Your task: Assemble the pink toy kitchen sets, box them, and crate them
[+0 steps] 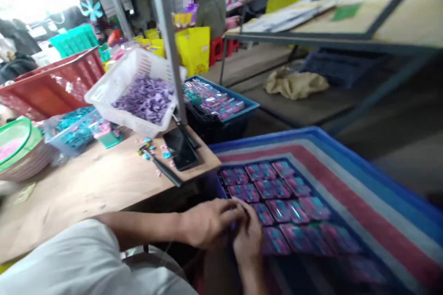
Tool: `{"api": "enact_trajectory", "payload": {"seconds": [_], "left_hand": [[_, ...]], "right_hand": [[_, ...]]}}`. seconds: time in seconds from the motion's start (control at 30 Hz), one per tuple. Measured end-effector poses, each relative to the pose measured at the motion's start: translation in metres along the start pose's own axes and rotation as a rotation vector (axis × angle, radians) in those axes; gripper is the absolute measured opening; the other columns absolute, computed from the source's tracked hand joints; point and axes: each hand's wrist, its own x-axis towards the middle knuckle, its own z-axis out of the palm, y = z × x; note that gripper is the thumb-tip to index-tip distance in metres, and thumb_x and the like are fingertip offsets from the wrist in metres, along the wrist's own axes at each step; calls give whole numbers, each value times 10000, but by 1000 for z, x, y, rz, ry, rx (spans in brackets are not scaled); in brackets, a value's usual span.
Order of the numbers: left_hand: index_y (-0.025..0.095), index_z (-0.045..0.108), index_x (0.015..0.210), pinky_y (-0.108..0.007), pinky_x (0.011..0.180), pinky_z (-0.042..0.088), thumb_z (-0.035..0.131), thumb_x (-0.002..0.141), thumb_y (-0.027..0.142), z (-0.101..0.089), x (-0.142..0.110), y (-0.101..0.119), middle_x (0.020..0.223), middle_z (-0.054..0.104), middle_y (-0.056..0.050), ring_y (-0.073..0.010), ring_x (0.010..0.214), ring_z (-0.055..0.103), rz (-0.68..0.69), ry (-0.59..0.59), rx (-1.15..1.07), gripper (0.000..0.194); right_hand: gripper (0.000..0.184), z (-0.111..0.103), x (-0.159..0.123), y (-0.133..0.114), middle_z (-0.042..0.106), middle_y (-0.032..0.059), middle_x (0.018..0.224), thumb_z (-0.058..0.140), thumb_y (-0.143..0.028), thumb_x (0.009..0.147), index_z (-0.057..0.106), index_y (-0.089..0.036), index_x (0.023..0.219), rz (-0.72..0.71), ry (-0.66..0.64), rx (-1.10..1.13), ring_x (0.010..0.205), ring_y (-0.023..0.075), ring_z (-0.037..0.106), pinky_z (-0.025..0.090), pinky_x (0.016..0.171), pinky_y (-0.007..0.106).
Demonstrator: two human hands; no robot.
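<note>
Pink-and-teal packs (pixel 278 211), several rows already laid inside the striped crate (pixel 328 175); amount remaining unclear. Left hand (pixel 204 223) and right hand (pixel 249 235) together at the crate's left side, fingers curled, any grip hidden. Left of the crate, phone (pixel 182 150) on wooden table (pixel 86 184).

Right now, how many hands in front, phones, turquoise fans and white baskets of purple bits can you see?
Hands in front: 2, left hand and right hand
Phone: 1
Turquoise fan: 1
White basket of purple bits: 1
Total: 5
</note>
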Motion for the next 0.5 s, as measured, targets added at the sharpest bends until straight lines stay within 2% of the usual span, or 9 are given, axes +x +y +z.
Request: {"api": "enact_trajectory", "payload": {"seconds": [0.07,0.13,0.2,0.23,0.3,0.33,0.4,0.5], "left_hand": [[123,501,1414,-378,1113,479,499,933,256,-56,-70,-21,1430,541,-210,-263,1328,545,-53,256,-49,499],[184,480,1432,-451,1144,452,492,942,227,-97,-144,-51,1406,547,-186,-275,1358,510,-203,506,34,492],[178,493,1389,-509,1108,472,525,940,268,-124,-213,-91,1368,537,-192,-293,1305,536,-446,781,130,459],[161,474,1395,-532,1080,487,565,921,321,-133,-243,-113,1385,505,-205,-313,1296,530,-594,908,144,509],[134,411,1437,-560,1046,503,690,817,447,-144,-287,-160,1422,442,-226,-355,1325,490,-796,1034,112,748],[119,370,1466,-568,1059,492,736,766,493,-146,-299,-183,1451,404,-240,-372,1356,460,-852,1075,71,873],[103,297,1512,-581,1134,424,816,665,547,-149,-305,-223,1505,340,-256,-396,1426,387,-892,1144,-23,1088],[107,246,1547,-560,1233,294,891,556,568,-151,-280,-265,1541,315,-248,-410,1481,326,-892,1243,-172,1269]], "right_hand": [[279,29,0,-50,743,129,973,459,-406,1014,677,-234,1039,-160,-92,102,892,276,728,613,779,442],[207,66,-1,-100,725,125,983,518,-367,992,678,-246,1043,-331,-252,155,920,273,710,599,826,440],[194,108,-2,-141,708,124,1012,538,-338,979,678,-256,1084,-458,-426,151,968,279,693,585,885,458],[207,130,-2,-157,700,130,1049,543,-334,972,675,-256,1110,-493,-496,130,1015,291,681,572,925,480],[260,174,-2,-179,677,151,1141,553,-329,953,655,-239,1174,-505,-605,84,1105,319,650,544,990,526],[303,195,-1,-186,660,165,1193,559,-322,941,636,-225,1217,-488,-646,67,1149,331,630,531,1015,544],[415,236,3,-193,615,192,1296,577,-299,913,579,-189,1313,-434,-697,40,1253,350,574,487,1083,572],[651,283,18,-197,506,235,1465,650,-286,861,447,-124,1458,-361,-701,-19,1422,379,438,319,1221,612]]}}
